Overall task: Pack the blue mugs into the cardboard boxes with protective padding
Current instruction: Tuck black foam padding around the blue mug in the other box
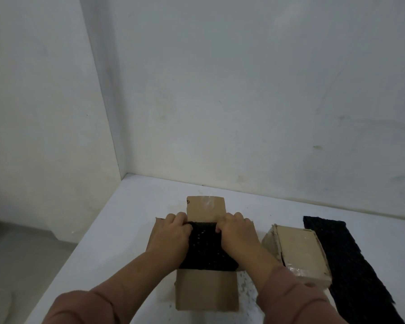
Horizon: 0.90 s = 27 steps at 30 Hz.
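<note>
Sleeves [84,305], hands [173,232] [237,232] pinching padding [206,249] over carton [206,291], seemingly closed box [299,249] beside

Reaching in from 7 and 5 o'clock with both forearms bare below pushed-up pink-brown sleeves [84,305]. Gripping with the left hand [174,232] at the 9 o'clock edge of the black padding [205,250], with the right hand [237,233] at its 3 o'clock edge — fingers curled over, knuckles up, wrists level, backs toward the camera.
</note>
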Each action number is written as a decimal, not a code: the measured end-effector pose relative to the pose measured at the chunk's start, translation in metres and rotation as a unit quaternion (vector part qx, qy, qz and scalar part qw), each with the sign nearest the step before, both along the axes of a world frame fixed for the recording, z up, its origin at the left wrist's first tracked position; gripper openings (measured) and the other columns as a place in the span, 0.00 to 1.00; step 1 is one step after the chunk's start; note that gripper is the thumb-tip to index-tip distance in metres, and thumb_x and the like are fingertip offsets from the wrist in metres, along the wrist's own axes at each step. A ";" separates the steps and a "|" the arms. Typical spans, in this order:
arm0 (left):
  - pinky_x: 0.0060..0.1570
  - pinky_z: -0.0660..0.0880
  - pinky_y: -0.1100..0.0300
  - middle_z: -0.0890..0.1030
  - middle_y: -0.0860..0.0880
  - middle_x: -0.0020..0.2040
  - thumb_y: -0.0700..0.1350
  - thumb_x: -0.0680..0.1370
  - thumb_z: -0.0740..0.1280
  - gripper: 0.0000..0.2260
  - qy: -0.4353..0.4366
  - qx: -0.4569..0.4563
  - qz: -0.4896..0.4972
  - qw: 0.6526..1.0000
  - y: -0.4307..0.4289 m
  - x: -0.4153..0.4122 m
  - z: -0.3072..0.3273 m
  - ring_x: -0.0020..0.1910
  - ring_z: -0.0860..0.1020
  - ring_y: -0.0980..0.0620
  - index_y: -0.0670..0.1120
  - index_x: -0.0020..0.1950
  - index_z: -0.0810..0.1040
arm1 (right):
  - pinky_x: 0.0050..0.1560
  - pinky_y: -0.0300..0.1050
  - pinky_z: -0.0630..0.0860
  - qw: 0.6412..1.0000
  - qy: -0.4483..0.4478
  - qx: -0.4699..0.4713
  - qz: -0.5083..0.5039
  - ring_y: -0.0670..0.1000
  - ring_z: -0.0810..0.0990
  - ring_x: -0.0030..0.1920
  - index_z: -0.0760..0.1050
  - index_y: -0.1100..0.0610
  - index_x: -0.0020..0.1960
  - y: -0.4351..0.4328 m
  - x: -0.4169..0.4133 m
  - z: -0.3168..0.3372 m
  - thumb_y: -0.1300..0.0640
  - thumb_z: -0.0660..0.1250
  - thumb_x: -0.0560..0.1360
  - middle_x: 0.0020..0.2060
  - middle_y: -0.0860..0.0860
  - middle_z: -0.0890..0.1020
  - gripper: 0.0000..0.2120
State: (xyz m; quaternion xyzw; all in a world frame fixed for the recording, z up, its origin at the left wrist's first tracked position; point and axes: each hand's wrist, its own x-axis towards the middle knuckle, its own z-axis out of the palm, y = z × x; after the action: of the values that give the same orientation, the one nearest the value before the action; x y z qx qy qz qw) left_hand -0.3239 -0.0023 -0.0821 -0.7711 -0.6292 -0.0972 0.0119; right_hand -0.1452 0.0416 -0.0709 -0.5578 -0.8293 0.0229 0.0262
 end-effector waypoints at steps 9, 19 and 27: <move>0.60 0.59 0.49 0.68 0.47 0.61 0.48 0.73 0.61 0.17 0.131 -0.102 -0.025 0.986 -0.005 0.011 0.007 0.58 0.66 0.45 0.47 0.61 0.72 | 0.49 0.50 0.61 0.993 -0.087 0.010 0.083 0.57 0.68 0.55 0.76 0.56 0.53 -0.013 -0.003 0.008 0.61 0.61 0.71 0.54 0.55 0.71 0.12; 0.68 0.53 0.41 0.67 0.44 0.64 0.47 0.74 0.65 0.23 0.211 -0.169 -0.025 0.962 0.000 0.014 0.013 0.64 0.63 0.43 0.45 0.67 0.67 | 0.65 0.55 0.59 0.967 -0.181 -0.142 0.107 0.59 0.67 0.64 0.62 0.55 0.70 -0.010 -0.003 0.008 0.56 0.63 0.74 0.68 0.57 0.65 0.25; 0.62 0.61 0.50 0.70 0.45 0.64 0.48 0.73 0.65 0.23 0.207 -0.173 -0.028 0.962 0.005 0.015 0.001 0.62 0.65 0.44 0.46 0.67 0.67 | 0.65 0.56 0.60 0.971 -0.192 -0.090 0.113 0.60 0.65 0.67 0.62 0.58 0.67 -0.019 -0.007 0.001 0.58 0.61 0.74 0.65 0.61 0.67 0.22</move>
State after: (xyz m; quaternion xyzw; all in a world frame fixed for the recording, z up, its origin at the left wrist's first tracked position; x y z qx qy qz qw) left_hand -0.3089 0.0028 -0.0814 -0.7817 -0.5987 0.1748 0.0055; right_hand -0.1525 0.0223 -0.0701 -0.4546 -0.8708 -0.0069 -0.1869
